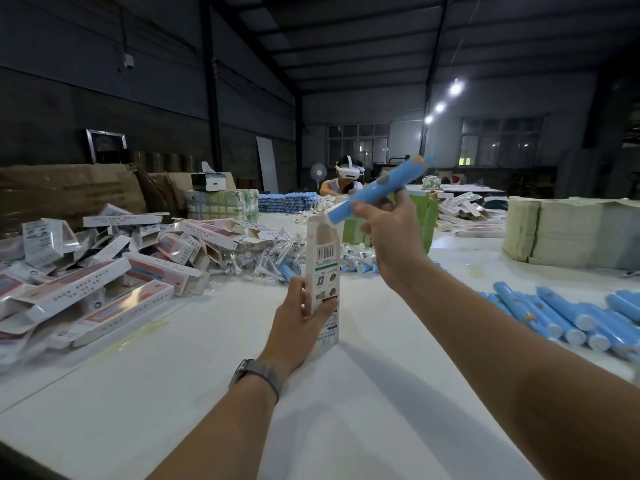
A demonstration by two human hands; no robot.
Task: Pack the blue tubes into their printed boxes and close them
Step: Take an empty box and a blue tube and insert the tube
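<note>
Gripping the printed box [322,271] upright on the worktop [363,393] to steady its open top, the left hand [301,323] is waiting while the right hand [388,233], just above, is pinching a blue tube [377,188] angled toward that opening.

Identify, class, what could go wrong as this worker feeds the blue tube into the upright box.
1. The right hand holds the blue tube slanted at the box mouth; it may catch the open flap.
2. The left hand grips the box only low down, so a push could tip or buckle it.
</note>
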